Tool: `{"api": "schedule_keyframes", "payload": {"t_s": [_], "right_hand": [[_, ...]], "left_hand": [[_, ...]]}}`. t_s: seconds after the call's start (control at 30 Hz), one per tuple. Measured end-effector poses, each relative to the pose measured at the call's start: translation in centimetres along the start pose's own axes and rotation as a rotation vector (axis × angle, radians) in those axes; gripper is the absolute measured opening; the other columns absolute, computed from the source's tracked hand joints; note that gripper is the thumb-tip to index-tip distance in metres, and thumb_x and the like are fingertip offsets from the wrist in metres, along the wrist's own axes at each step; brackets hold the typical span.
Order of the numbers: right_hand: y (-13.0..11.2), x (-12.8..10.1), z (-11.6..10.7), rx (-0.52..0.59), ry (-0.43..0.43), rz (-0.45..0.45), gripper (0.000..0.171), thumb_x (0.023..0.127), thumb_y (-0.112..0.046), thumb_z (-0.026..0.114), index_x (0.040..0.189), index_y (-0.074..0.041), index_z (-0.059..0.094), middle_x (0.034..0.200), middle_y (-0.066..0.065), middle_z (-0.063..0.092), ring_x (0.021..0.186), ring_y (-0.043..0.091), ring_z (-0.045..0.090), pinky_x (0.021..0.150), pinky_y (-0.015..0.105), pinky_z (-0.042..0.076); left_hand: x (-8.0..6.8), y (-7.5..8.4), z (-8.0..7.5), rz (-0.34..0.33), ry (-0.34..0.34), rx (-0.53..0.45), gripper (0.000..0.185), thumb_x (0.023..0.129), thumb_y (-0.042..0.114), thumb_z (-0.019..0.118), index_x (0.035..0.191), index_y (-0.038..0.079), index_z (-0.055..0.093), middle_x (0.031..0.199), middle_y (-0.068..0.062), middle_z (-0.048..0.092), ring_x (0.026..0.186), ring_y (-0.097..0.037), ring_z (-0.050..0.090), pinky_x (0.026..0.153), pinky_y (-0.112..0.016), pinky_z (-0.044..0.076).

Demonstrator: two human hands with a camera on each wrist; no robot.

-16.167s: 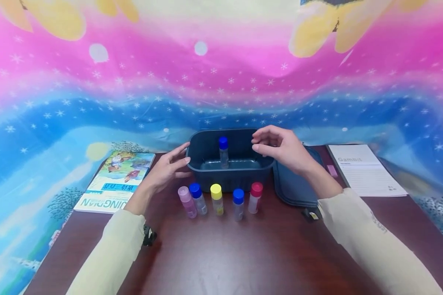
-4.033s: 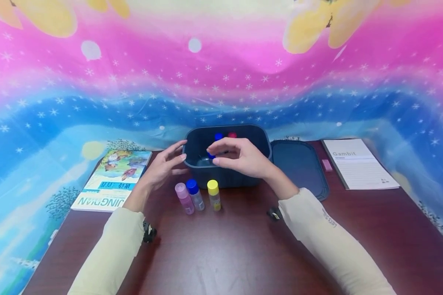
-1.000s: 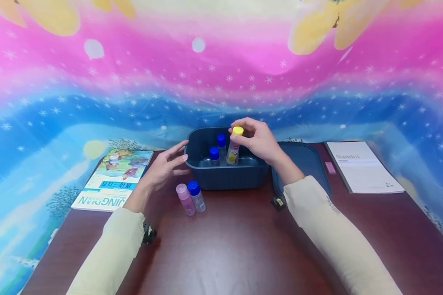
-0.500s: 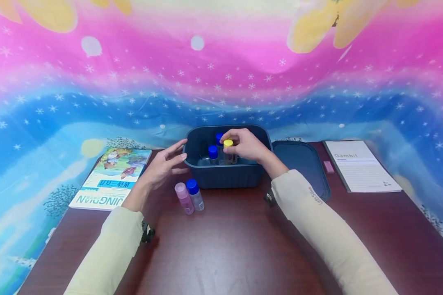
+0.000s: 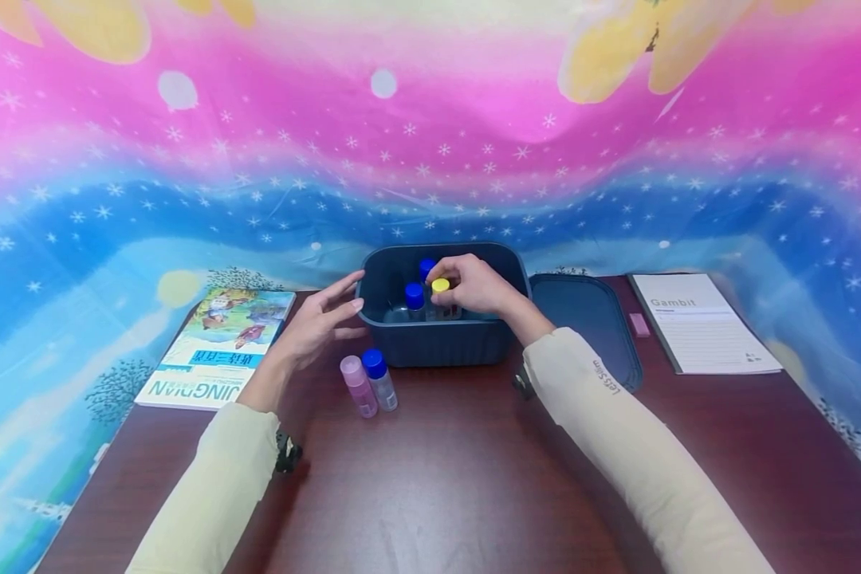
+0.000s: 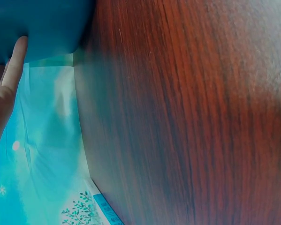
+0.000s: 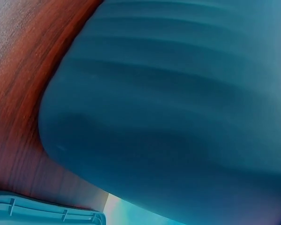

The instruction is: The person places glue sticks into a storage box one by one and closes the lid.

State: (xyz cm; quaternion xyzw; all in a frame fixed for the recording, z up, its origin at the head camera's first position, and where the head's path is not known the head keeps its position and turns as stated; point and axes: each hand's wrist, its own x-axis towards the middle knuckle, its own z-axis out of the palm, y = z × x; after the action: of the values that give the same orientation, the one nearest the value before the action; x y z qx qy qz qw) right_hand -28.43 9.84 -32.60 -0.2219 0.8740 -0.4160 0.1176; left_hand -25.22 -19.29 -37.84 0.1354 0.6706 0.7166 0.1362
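Note:
My right hand (image 5: 473, 285) reaches into the dark blue box (image 5: 445, 344) and pinches the cap of a small yellow-capped bottle (image 5: 440, 285), which stands upright inside. Two blue-capped bottles, a nearer one (image 5: 414, 296) and a farther one (image 5: 426, 268), are just left of it. With fairly straight fingers, my left hand (image 5: 319, 323) touches the box's left end; the left wrist view shows a fingertip (image 6: 21, 44) against the wall. In front of the box, a pink bottle (image 5: 359, 388) and a blue-capped bottle (image 5: 380, 381) stand side by side. The right wrist view shows mostly box wall (image 7: 154, 108), no fingers.
The box's lid (image 5: 588, 319) lies flat to its right, with a pink eraser-like block (image 5: 639, 324) and a notebook (image 5: 703, 323) beyond. A book (image 5: 218, 351) lies on the left. A patterned cloth (image 5: 430, 159) hangs behind the brown table (image 5: 430, 494).
My right hand has lowered the yellow-capped bottle into the box beside the blue-capped ones and moved slightly left. Seconds earlier that bottle stood on the table. My left hand stays at the box.

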Motion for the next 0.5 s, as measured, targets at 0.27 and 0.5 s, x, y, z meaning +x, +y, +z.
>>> {"api": "schedule_keyframes", "payload": {"t_s": [0.27,0.5], "right_hand": [[-0.2,-0.5,-0.6,0.022,0.016,-0.023,0.031,0.097,-0.012,0.07,0.126,-0.001,0.066,0.129,0.014,0.066,0.122,0.027,0.06,0.101,0.044,0.051],[-1.0,-1.9,-1.2,-0.031,0.074,-0.05,0.037,0.099,-0.017,0.069,0.132,-0.002,0.064,0.134,0.016,0.062,0.127,0.031,0.056,0.104,0.049,0.048]], "left_hand": [[-0.1,0.1,0.1,0.0,-0.001,-0.002,0.062,0.105,0.016,0.057,0.161,0.015,0.031,0.162,-0.018,0.027,0.14,-0.044,0.041,0.099,-0.061,0.047],[-0.1,0.1,0.2,-0.002,0.003,0.017,0.062,0.105,0.017,0.057,0.161,0.016,0.031,0.163,-0.018,0.025,0.141,-0.042,0.04,0.099,-0.061,0.047]]}}
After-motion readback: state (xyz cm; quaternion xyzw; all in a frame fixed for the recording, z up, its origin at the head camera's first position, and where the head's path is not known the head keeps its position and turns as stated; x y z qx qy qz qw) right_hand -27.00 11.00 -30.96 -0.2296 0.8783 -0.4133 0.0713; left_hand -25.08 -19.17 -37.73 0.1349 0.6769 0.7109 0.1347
